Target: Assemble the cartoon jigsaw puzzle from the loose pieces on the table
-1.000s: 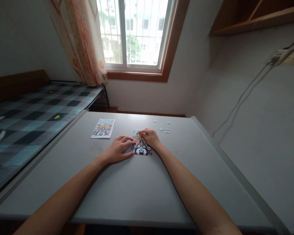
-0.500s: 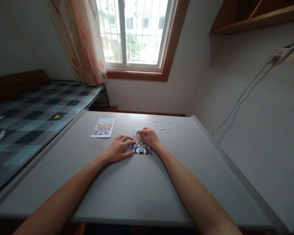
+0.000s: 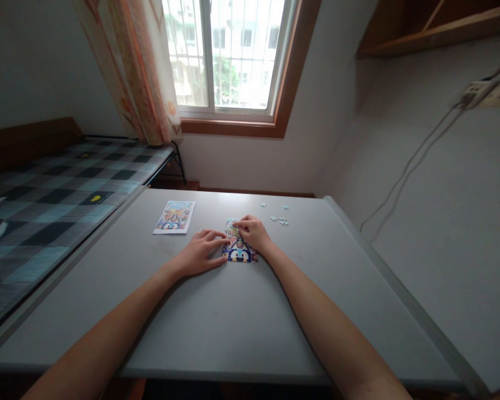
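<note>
A partly joined jigsaw puzzle (image 3: pixel 240 255) with a blue cartoon dog face lies on the grey table (image 3: pixel 216 322). My left hand (image 3: pixel 204 253) rests at its left edge, fingers spread and fingertips touching the puzzle. Over the upper right part is my right hand (image 3: pixel 252 230), its thumb and forefinger pinched together at a puzzle piece near the top; the piece is mostly hidden by the fingers. Several loose puzzle pieces (image 3: pixel 283 221) lie right of my right hand. To the left is a printed picture card (image 3: pixel 175 216) showing the same design.
A bed with a checked cover (image 3: pixel 66 189) runs along the left side. Behind the table are a window (image 3: pixel 229 55) and a curtain (image 3: pixel 139 72). A cable (image 3: pixel 408 164) hangs from a wall socket (image 3: pixel 477 91) at the right, below a wooden shelf (image 3: pixel 441 41).
Almost nothing differs. The whole view has shifted very slightly, and both hands keep their places on the puzzle.
</note>
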A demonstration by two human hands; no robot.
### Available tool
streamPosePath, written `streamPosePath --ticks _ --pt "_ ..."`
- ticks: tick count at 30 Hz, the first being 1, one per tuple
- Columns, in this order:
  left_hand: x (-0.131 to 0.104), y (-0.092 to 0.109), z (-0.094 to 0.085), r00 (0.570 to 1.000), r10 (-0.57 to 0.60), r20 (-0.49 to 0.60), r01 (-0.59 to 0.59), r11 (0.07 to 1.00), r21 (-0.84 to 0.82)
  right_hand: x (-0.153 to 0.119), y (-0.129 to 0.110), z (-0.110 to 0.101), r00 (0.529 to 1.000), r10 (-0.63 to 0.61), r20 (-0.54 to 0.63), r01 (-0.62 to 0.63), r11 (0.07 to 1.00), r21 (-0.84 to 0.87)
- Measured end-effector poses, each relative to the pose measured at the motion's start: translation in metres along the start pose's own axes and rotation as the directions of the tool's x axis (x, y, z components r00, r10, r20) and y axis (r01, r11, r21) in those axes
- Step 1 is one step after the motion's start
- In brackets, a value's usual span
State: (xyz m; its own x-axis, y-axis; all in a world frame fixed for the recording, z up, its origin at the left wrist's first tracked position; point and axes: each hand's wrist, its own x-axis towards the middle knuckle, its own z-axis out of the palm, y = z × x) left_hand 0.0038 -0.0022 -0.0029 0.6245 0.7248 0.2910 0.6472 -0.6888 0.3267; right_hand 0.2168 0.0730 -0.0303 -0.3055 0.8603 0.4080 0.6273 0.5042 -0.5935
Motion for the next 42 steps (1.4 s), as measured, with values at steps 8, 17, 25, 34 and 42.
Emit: streamPosePath --ticks 8,17,25,34,42 --pt "0.0005 -0.0004 0.0005 1.0 0.004 -0.003 -0.004 1.0 0.0 -0.0004 -0.0005 0.0 1.0 0.007 0.009 -0.006 1.0 -0.02" --pt "-0.0001 -0.0012 0.0013 1.0 0.0 0.001 0.0 1.0 0.015 -0.0009 -0.0004 0.0006 1.0 -0.018 0.004 0.018 0.998 -0.058" --pt "0.0 -0.0016 0.0011 1.0 0.0 0.002 0.0 1.0 0.006 -0.0019 0.0005 0.0016 0.998 -0.051 -0.02 0.05 0.998 -0.041" --pt "0.0005 -0.0019 0.0022 1.0 0.007 -0.008 -0.007 1.0 0.009 -0.0011 0.0022 0.0043 0.998 -0.062 -0.01 0.061 0.994 -0.093" --pt "0.001 -0.0015 0.0016 1.0 0.008 -0.007 -0.008 1.0 -0.001 -0.0053 -0.0053 -0.0047 0.986 -0.165 -0.015 0.165 0.985 -0.045"
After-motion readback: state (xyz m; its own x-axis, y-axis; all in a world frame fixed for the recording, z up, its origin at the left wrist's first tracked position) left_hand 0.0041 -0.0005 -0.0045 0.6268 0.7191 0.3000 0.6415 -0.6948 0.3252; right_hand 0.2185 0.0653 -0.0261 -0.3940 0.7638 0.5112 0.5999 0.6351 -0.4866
